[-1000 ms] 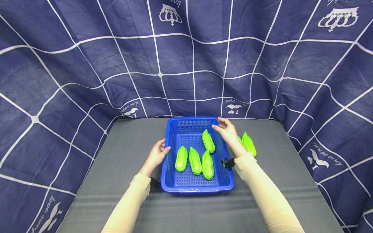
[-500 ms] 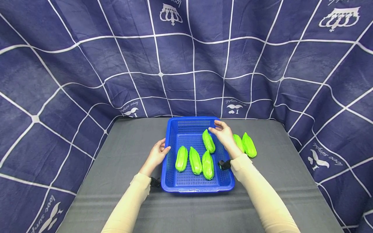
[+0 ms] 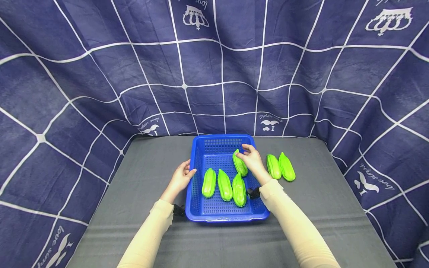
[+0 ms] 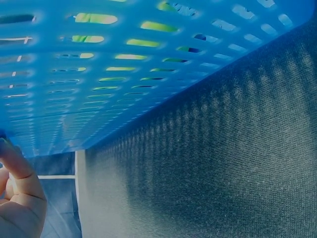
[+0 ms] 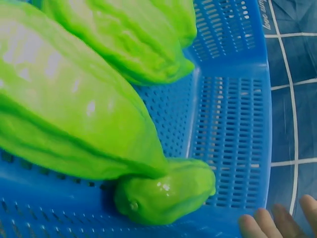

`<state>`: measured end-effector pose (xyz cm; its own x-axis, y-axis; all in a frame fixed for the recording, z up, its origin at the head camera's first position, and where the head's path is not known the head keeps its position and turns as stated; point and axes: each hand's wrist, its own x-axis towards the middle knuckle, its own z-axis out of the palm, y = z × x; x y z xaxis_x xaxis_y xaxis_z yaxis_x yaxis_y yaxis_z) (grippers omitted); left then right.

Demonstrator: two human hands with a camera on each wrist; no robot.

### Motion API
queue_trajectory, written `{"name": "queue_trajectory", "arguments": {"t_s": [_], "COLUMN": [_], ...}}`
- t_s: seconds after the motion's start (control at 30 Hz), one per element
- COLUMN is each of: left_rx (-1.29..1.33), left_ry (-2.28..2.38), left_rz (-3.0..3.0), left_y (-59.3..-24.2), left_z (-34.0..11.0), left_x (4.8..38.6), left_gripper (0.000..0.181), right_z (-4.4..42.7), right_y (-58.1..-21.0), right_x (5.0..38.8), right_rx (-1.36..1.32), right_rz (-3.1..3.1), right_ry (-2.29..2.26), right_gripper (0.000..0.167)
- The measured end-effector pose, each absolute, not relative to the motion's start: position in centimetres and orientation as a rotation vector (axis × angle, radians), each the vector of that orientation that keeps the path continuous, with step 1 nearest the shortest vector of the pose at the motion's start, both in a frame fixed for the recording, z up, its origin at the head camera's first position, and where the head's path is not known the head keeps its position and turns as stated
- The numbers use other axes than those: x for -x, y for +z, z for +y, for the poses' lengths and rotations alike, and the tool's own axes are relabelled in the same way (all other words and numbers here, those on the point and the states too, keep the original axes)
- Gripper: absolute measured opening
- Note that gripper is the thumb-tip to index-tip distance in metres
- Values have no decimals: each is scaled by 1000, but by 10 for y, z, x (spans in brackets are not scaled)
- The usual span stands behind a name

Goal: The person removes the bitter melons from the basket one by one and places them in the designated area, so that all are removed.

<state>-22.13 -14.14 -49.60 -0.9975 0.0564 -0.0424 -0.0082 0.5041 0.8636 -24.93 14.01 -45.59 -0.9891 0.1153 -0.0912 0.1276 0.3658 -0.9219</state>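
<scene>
A blue plastic basket (image 3: pixel 221 217) with perforated walls holds several ridged, bright green vegetables with tapered tips. My left hand (image 3: pixel 180 179) grips the left rim, thumb near the top edge; in the left wrist view only part of this hand (image 4: pixel 22 198) shows beside the basket wall. Over the basket's right side, my right hand (image 3: pixel 251 160) hovers with relaxed fingers, partly covering the far-right green vegetable (image 3: pixel 242 169); contact cannot be told in the head view. The right wrist view puts its fingers (image 5: pixel 270 225) at the lower right corner, apart from the vegetables.
Two more green vegetables, a left one (image 3: pixel 273 167) and a right one (image 3: pixel 287 167), lie side by side on the grey tabletop (image 3: pixel 321 201) right of the basket. A dark blue curtain (image 3: pixel 221 67) with white lines hangs behind and along both sides.
My right hand has moved from the basket's far right corner leftward and nearer, to above the far-right vegetable. The left hand, basket and vegetables stay in place.
</scene>
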Motion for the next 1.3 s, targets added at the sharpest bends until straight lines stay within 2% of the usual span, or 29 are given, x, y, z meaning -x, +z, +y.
{"name": "queue_trajectory", "arguments": {"t_s": [1.3], "left_rx": [-63], "left_ry": [1542], "left_rz": [2681], "left_y": [-498], "left_z": [-144], "left_x": [222], "left_gripper": [55], "right_z": [122], "right_y": [-484], "right_x": [253], "right_rx": [-331], "right_rz": [2744], "right_ry": [-1293], "right_gripper": [79]}}
